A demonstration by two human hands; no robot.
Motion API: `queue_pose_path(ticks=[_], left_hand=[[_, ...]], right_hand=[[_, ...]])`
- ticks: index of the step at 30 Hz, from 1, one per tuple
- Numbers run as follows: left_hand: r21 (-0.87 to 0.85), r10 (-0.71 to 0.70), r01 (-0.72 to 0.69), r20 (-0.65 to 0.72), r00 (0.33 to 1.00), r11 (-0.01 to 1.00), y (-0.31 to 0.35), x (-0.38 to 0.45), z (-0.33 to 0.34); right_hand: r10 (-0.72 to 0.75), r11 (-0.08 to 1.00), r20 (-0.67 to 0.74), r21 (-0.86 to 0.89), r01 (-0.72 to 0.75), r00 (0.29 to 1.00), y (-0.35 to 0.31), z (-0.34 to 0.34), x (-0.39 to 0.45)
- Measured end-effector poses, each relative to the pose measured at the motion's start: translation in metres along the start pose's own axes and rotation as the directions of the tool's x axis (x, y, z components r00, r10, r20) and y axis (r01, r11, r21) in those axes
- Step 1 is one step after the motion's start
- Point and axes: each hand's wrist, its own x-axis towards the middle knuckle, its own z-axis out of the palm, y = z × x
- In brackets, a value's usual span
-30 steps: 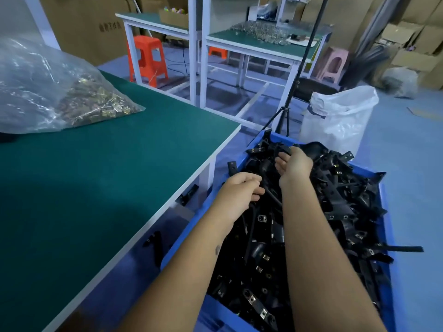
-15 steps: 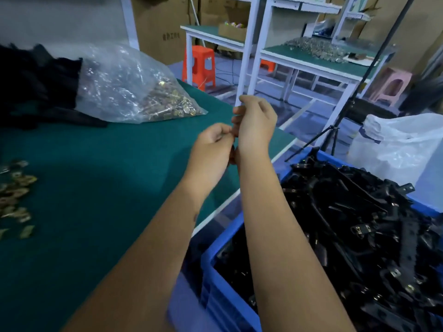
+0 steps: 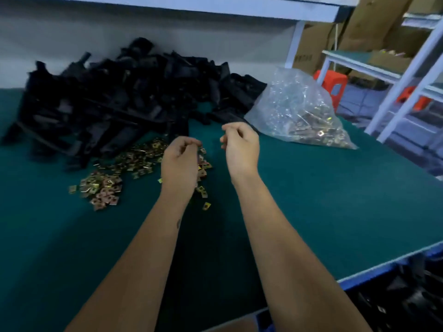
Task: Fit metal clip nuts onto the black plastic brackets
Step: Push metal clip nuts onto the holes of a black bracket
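A big heap of black plastic brackets [image 3: 134, 101] lies at the back of the green table [image 3: 311, 200]. In front of it, several brass-coloured metal clip nuts [image 3: 105, 188] are scattered loose. My left hand [image 3: 179, 161] hovers over the right end of that scatter, fingers loosely curled, with nothing seen in it. About a hand's width to the right, my right hand [image 3: 242, 147] hangs above bare table, also loosely curled and holding nothing.
A clear plastic bag of clip nuts [image 3: 299, 111] lies at the back right of the table. A blue crate [image 3: 374, 271] with more black brackets stands below the table's right edge. White frame posts [image 3: 407, 75] and an orange stool [image 3: 332, 80] are beyond.
Both hands rose out of the blue crate, met in front of me, then moved left over the table and drew apart. The view swung left to the bracket heap and loose clip nuts.
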Motion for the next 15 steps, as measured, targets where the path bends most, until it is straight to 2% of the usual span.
queue_pose_path(ticks=[3, 6, 9, 11, 13, 15], left_hand=[[0.091, -0.028, 0.039, -0.116, 0.993, 0.995, -0.017, 0.015, -0.041], [0.091, -0.076, 0.087, -0.121, 0.99, 0.992, -0.027, 0.022, -0.056], [0.174, -0.096, 0.117, -0.126, 0.987, 0.978, -0.026, 0.032, -0.051], [0.26, -0.089, 0.13, -0.163, 0.982, 0.957, -0.026, 0.036, -0.047], [0.397, -0.069, 0.127, -0.157, 0.985, 0.909, -0.027, 0.037, -0.045], [0.445, -0.056, 0.104, -0.119, 0.991, 0.89, -0.031, 0.038, -0.045]], right_hand=[[-0.002, 0.989, 0.07, -0.147, 0.013, 0.998, 0.016, 0.022, 0.001], [-0.033, 0.964, 0.111, -0.258, 0.061, 0.993, 0.025, 0.029, 0.007], [-0.027, 0.939, 0.205, -0.331, 0.095, 0.978, 0.026, 0.034, 0.018], [0.033, 0.941, 0.361, -0.324, 0.092, 0.932, 0.027, 0.041, 0.024], [0.086, 0.908, 0.518, -0.391, 0.146, 0.851, 0.031, 0.05, 0.027], [0.118, 0.775, 0.594, -0.556, 0.301, 0.796, 0.038, 0.06, 0.028]])
